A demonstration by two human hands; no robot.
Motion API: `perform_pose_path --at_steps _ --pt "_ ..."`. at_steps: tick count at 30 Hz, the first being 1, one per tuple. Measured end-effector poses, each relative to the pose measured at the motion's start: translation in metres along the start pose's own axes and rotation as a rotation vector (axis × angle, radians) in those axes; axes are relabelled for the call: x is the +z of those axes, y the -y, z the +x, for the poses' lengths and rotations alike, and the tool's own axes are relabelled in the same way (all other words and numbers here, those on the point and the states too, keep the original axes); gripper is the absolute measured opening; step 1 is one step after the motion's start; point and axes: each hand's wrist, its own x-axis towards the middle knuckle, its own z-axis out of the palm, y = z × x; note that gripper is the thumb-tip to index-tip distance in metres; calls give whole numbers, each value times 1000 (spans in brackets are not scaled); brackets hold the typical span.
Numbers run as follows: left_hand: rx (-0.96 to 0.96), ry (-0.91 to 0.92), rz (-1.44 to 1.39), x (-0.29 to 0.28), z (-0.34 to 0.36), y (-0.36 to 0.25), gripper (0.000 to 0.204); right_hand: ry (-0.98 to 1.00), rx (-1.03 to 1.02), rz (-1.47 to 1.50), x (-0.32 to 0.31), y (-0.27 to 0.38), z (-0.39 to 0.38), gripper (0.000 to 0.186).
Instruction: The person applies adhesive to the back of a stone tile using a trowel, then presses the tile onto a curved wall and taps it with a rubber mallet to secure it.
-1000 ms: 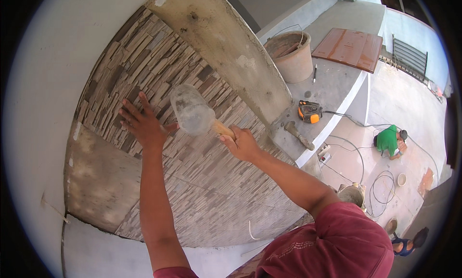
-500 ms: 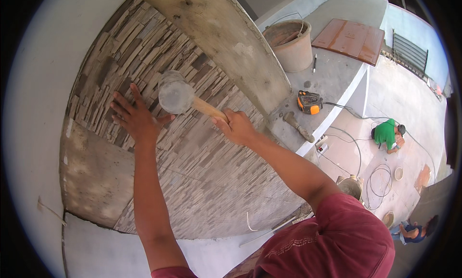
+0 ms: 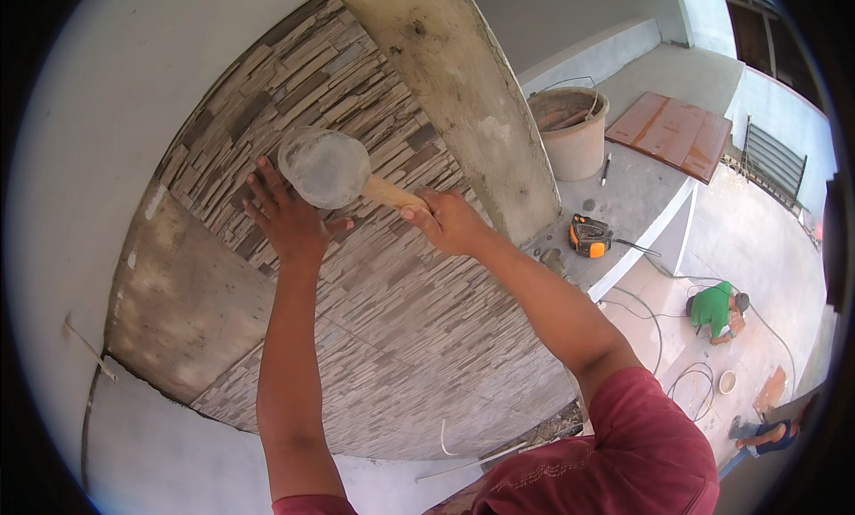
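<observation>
My right hand (image 3: 450,222) is closed round the wooden handle of a mallet (image 3: 326,167) with a whitish, rounded head. The mallet head hangs in front of the wall, just beside the fingers of my left hand (image 3: 294,221); whether it touches the surface I cannot tell. My left hand lies flat with fingers spread on a stone-look wall tile (image 3: 374,96), made of narrow grey, brown and beige strips. More tiles of the same pattern (image 3: 410,355) cover the wall below. To the left of them is a bare, stained cement patch (image 3: 183,292).
On the ledge at right stand a bucket (image 3: 574,150), a reddish-brown panel (image 3: 672,132) and an orange-black power tool (image 3: 590,236) with a cord. A person in green (image 3: 712,308) crouches on the floor beyond; another person (image 3: 768,437) is at lower right. Cables (image 3: 695,386) lie there.
The view has shifted, so the wall and ledge sit differently in it. The mallet head now appears larger and closer to my left hand's fingers. Both hands keep their hold and place.
</observation>
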Motion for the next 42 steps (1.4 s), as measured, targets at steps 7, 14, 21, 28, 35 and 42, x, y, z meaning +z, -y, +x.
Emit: perform_pose_path --at_steps 7,14,21,28,35,42 --pt "-57 137 -16 -27 1 -12 148 -94 203 102 -10 9 7 77" --pt "-18 97 -112 -24 -2 -14 144 -203 266 -21 -19 -23 3 75" --pt "-6 -34 -67 -10 -9 60 137 -204 16 -84 -20 10 -9 53" --pt "13 -148 -119 11 -17 74 137 -29 -215 -310 7 7 -19 42" --pt "-2 -209 -127 19 -13 70 134 -22 -91 -524 17 -24 -22 42" --pt "-14 -301 144 36 -17 70 122 -109 -29 -423 14 15 -9 41"
